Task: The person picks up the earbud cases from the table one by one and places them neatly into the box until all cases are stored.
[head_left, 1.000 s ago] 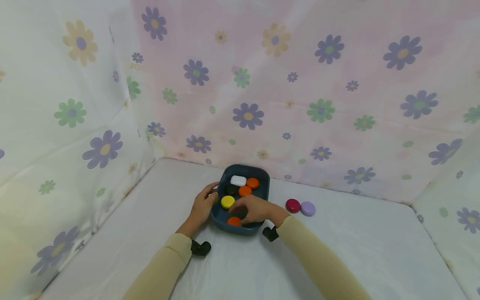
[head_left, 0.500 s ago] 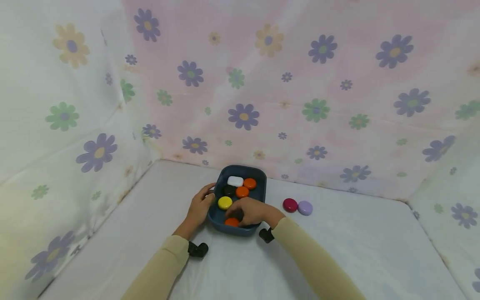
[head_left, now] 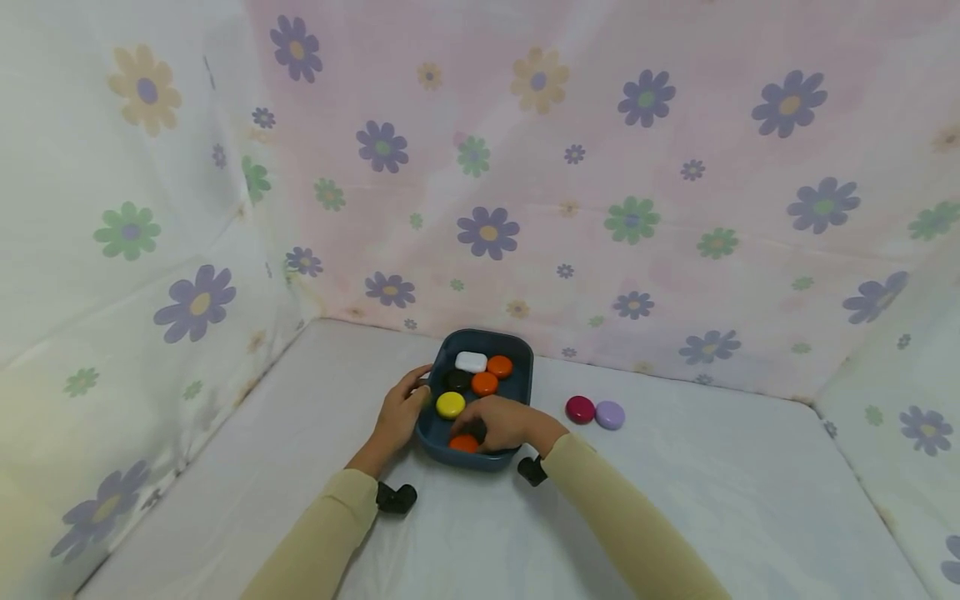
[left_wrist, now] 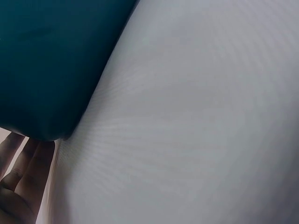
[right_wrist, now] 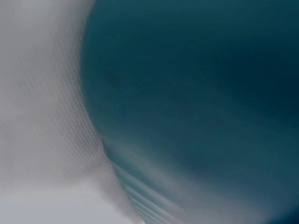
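A dark blue tray (head_left: 521,392) sits on the white-covered table near the back wall. Inside lie a white piece (head_left: 471,362), two orange discs (head_left: 499,366) (head_left: 484,383), a black disc (head_left: 457,380), a yellow disc (head_left: 450,404) and an orange-red disc (head_left: 463,443). My left hand (head_left: 401,414) holds the tray's left rim, thumb on top; in the left wrist view its fingers (left_wrist: 21,175) lie beside the tray wall (left_wrist: 46,70). My right hand (head_left: 504,423) reaches into the tray's near end, fingers curled round a dark disc (head_left: 477,430) next to the orange-red one. The right wrist view shows only the blurred tray wall (right_wrist: 196,102).
A dark red disc (head_left: 580,409) and a lilac disc (head_left: 610,414) lie touching on the table right of the tray. Flowered cloth walls (head_left: 487,208) close in the back and both sides. White table surface (head_left: 675,500) spreads right and toward me.
The view shifted slightly. Both hands stay at the tray; the right hand's fingers have closed a little more over the dark disc beside the orange-red one.
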The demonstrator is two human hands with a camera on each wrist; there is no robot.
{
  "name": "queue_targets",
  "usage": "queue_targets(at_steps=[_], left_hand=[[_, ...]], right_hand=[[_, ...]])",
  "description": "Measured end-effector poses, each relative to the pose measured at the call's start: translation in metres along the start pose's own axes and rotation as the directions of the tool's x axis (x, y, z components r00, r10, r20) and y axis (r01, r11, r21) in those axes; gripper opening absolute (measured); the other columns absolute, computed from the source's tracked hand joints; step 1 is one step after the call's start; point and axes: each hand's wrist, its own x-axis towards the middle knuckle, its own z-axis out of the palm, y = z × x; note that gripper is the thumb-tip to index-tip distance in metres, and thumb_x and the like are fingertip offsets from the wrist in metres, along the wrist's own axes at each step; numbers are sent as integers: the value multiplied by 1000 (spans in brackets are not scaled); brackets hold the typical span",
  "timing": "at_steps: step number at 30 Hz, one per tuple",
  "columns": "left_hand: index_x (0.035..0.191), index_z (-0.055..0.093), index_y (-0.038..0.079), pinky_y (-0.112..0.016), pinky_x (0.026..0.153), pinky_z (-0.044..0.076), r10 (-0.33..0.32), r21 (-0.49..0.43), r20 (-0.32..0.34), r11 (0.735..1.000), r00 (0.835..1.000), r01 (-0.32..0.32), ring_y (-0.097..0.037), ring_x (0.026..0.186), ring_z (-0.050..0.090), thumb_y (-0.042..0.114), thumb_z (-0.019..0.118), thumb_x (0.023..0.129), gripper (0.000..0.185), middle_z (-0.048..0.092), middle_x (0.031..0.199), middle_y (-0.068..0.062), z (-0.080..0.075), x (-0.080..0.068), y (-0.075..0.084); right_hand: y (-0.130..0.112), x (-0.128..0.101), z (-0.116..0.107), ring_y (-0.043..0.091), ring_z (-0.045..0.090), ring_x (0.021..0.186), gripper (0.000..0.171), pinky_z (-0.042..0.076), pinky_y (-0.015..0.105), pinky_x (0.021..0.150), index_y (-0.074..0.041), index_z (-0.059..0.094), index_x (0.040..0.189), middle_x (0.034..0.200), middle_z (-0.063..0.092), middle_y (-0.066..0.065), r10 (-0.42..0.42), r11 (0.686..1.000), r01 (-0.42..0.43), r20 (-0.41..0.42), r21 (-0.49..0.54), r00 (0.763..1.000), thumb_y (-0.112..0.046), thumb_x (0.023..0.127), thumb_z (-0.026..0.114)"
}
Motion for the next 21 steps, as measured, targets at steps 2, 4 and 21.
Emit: queue_targets(at_steps=[2,4,21], left_hand=[[139,51,23,-37,89,42,3,7,-1,1000,1000,-3,-26,102,56,22,44,98,41,63,122,-11,0,0,0],[139,51,23,-37,88,42,7,12,0,1000,1000,-7,-25,102,56,21,44,98,41,63,122,-11,0,0,-1],[138,52,23,-34,84,42,19,-17,4,1000,1000,-19,-24,97,54,21,45,98,41,63,120,-11,0,2,-4]], right_hand=[[-1,0,0,8,54,100,44,47,28,95,-29,69,117,116,64,-12,21,1000,-21,6,0,1000,-5,81,73],[-2,1,1,8,54,100,45,47,29,94,-31,68,117,117,64,-12,34,999,-34,11,-11,999,-3,81,72],[0,4,3,9,53,92,42,47,27,87,-33,67,118,109,64,-14,45,998,-45,5,-51,999,-8,84,70]])
